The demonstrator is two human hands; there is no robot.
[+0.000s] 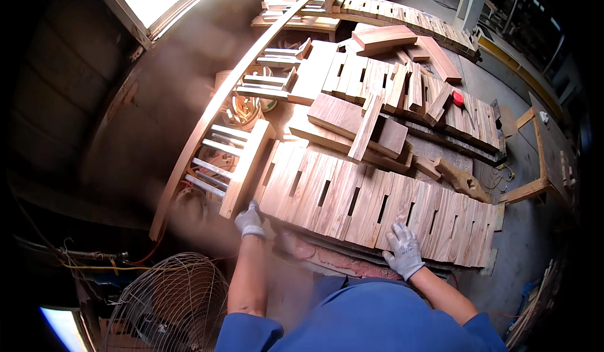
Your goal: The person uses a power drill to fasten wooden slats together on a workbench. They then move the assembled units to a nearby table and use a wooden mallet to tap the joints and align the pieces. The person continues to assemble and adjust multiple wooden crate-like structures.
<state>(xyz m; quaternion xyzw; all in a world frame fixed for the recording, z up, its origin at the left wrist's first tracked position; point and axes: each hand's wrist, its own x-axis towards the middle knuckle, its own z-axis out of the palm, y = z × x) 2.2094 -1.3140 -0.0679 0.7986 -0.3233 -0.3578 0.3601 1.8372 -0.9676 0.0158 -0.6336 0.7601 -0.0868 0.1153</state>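
Note:
A row of wooden boards [340, 198] lies side by side on a bench in front of me, with dark slots between several of them. My left hand [250, 221], in a grey-white glove, is closed at the near corner of the row's left end board [269, 177]; its fingers are partly hidden. Beside it, a thick wooden beam [248, 169] stands against metal clamp rods [217, 163]. My right hand [404, 251], gloved too, rests flat with fingers spread on the near edge of the boards, right of the middle.
Beyond lies a second row of boards [355, 75] with loose blocks and a red-handled tool [458, 99] on it. Thick planks [352, 122] are stacked between the rows. A long curved rail [211, 110] runs along the left. A wire-caged fan [173, 301] stands at lower left, a wooden frame [535, 157] at right.

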